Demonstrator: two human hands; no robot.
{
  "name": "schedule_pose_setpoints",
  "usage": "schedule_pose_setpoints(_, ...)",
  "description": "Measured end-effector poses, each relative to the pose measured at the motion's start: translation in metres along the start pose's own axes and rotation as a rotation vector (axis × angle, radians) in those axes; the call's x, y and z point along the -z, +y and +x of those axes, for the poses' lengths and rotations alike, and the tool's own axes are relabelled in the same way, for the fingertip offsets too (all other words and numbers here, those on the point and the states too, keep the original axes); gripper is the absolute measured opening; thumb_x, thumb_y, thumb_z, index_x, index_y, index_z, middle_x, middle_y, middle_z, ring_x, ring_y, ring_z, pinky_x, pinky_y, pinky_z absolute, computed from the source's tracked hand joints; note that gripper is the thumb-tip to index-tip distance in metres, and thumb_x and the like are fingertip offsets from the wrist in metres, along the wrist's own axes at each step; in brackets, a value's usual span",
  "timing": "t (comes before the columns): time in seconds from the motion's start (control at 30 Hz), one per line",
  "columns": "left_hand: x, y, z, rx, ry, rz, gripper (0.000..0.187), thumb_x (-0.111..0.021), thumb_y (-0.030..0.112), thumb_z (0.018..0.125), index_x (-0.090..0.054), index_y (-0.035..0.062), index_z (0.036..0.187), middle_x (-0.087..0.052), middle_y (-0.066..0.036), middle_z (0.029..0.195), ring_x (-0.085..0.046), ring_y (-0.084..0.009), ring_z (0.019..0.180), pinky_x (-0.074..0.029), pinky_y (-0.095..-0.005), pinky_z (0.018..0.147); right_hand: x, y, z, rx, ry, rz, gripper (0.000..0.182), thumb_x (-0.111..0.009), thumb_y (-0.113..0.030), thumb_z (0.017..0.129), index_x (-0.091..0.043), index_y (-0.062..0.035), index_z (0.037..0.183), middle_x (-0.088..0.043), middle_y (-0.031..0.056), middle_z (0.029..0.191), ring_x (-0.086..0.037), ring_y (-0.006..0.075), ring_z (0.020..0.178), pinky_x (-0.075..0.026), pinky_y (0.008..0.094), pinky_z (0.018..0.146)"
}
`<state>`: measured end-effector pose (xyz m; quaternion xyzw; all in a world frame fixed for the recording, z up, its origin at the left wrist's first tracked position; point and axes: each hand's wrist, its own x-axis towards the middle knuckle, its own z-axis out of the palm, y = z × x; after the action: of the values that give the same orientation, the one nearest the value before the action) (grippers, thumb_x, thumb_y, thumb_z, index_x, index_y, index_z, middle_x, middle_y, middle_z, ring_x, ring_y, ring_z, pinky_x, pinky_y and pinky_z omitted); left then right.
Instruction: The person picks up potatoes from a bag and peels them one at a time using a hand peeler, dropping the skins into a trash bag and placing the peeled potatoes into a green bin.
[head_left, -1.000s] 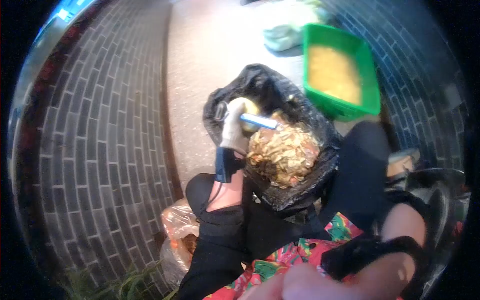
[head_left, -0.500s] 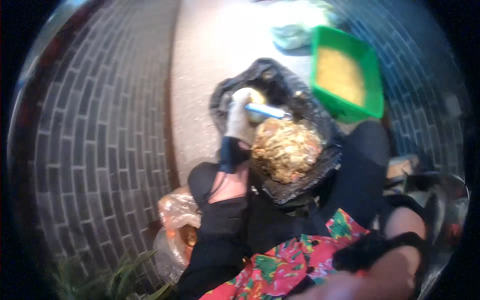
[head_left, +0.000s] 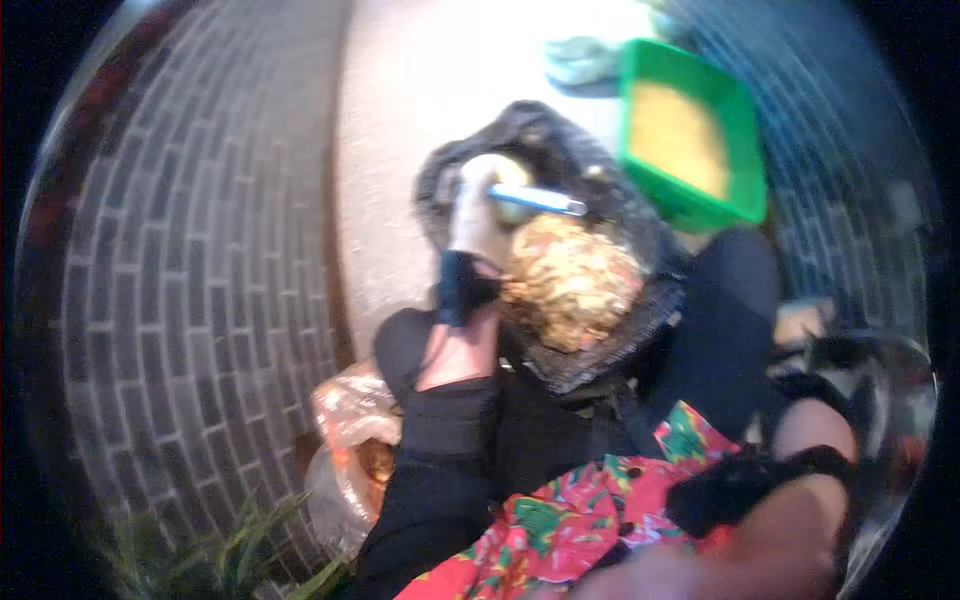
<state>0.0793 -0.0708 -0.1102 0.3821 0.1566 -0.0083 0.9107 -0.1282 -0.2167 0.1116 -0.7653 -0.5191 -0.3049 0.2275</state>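
Observation:
My left hand [head_left: 478, 215], in a pale glove with a dark cuff, is closed around a pale round object [head_left: 513, 180] and a blue-and-white handled tool [head_left: 540, 200] pointing right. It is over the left side of an open black bag [head_left: 510, 130]. Beside it in the bag lies a heap of yellowish-brown chopped pieces [head_left: 575, 280]. At the lower right, my right hand [head_left: 655, 575] is a blur in front of the red floral cloth [head_left: 540, 520]; its fingers cannot be made out.
A green tub [head_left: 740, 140] with yellow contents stands at the upper right, near a pale bag [head_left: 585, 60]. A clear plastic bag [head_left: 350, 410] with orange-brown contents sits at the lower left, above green leaves [head_left: 240, 545]. Grey brick paving [head_left: 210, 300] flanks the pale strip.
The bag, heap and green tub appear slightly higher in view. My left hand has shifted up slightly with them, still closed around the round object and tool.

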Motion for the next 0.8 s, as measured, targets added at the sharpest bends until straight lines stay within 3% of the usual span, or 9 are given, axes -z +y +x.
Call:
schedule_pose_setpoints(0.13,0.0,0.006,-0.004,0.157,-0.044,-0.019,0.026,-0.062,0.031,0.089,-0.059,0.0127,0.107,-0.063,-0.007,0.095,-0.063,-0.0227,0.087,-0.054,-0.0403,0.077,0.009,-0.023,0.013,-0.236,0.002,0.217,0.022,-0.046,-0.019,0.096,-0.051,-0.0049,0.08,-0.045,0.0009,0.07,-0.043,0.014,0.059,-0.045,0.0312,0.06)
schedule_pose_setpoints(0.27,-0.008,0.007,-0.013,-0.229,0.077,0.186,0.019,-0.062,0.028,0.09,-0.061,0.0138,0.102,-0.063,-0.005,0.093,-0.062,-0.0205,0.09,-0.053,-0.0392,0.079,0.0,0.004,0.016,-0.143,0.109,0.527,0.016,-0.047,-0.016,0.094,-0.054,-0.0076,0.083,-0.047,0.0012,0.075,-0.041,0.0124,0.061,-0.043,0.0271,0.059)
schedule_pose_setpoints(0.37,0.002,0.003,-0.001,-0.014,-0.054,0.024,0.021,-0.061,0.032,0.09,-0.06,0.0136,0.101,-0.063,-0.006,0.093,-0.062,-0.0217,0.09,-0.052,-0.0417,0.083,0.014,0.017,0.004,-0.212,0.121,0.671,0.012,-0.048,-0.013,0.093,-0.057,-0.0103,0.085,-0.048,0.0014,0.08,-0.04,0.0109,0.062,-0.041,0.0231,0.058)
schedule_pose_setpoints(0.43,0.015,0.001,0.007,0.153,-0.407,-0.165,0.023,-0.058,0.035,0.091,-0.06,0.0135,0.099,-0.063,-0.006,0.093,-0.063,-0.0222,0.091,-0.053,-0.0443,0.085,0.01,-0.001,0.009,-0.24,0.109,0.492,0.01,-0.049,-0.013,0.091,-0.057,-0.0095,0.087,-0.047,0.0017,0.079,-0.039,0.0104,0.061,-0.038,0.0224,0.054)
schedule_pose_setpoints(0.5,0.014,0.004,0.007,0.077,-0.235,-0.043,0.024,-0.06,0.034,0.09,-0.06,0.0128,0.102,-0.064,-0.007,0.095,-0.062,-0.0217,0.092,-0.053,-0.0435,0.085,-0.005,-0.019,0.02,-0.197,0.132,0.286,0.007,-0.051,-0.012,0.089,-0.057,-0.0077,0.089,-0.046,0.0021,0.076,-0.037,0.0095,0.058,-0.034,0.0212,0.047)
schedule_pose_setpoints(0.53,0.021,0.006,0.012,0.036,-0.148,-0.027,0.024,-0.062,0.033,0.09,-0.06,0.013,0.103,-0.064,-0.006,0.096,-0.063,-0.0213,0.092,-0.054,-0.0426,0.084,0.023,-0.002,0.02,0.042,-0.333,0.413,0.008,-0.054,-0.013,0.087,-0.058,-0.0063,0.09,-0.045,0.0015,0.072,-0.04,0.0091,0.058,-0.032,0.0216,0.043)
schedule_pose_setpoints(0.57,0.023,0.001,0.013,-0.01,-0.055,-0.007,0.024,-0.063,0.031,0.089,-0.061,0.0132,0.104,-0.064,-0.006,0.096,-0.063,-0.021,0.092,-0.054,-0.0416,0.084,0.011,0.001,0.027,0.083,-0.31,0.446,0.008,-0.054,-0.013,0.087,-0.058,-0.0063,0.09,-0.045,0.0015,0.072,-0.04,0.0091,0.058,-0.032,0.0216,0.043)
schedule_pose_setpoints(0.7,0.016,-0.002,0.015,0.053,-0.022,-0.179,0.024,-0.062,0.017,0.087,-0.061,0.0062,0.108,-0.065,-0.008,0.092,-0.065,-0.023,0.083,-0.056,-0.036,0.075,-0.034,-0.001,0.033,-0.136,0.566,0.46,0.015,-0.057,-0.014,0.085,-0.061,-0.0049,0.096,-0.044,-0.0002,0.066,-0.043,0.0097,0.058,-0.033,0.0226,0.044)
schedule_pose_setpoints(0.8,-0.005,0.001,0.0,0.109,-0.102,-0.08,0.021,-0.058,0.029,0.088,-0.061,0.0111,0.098,-0.065,-0.007,0.091,-0.065,-0.0226,0.085,-0.055,-0.0386,0.078,-0.046,-0.008,0.03,-0.109,0.751,0.106,0.024,-0.058,-0.014,0.084,-0.061,-0.0025,0.105,-0.042,-0.0022,0.063,-0.043,0.0116,0.058,-0.036,0.0234,0.047)
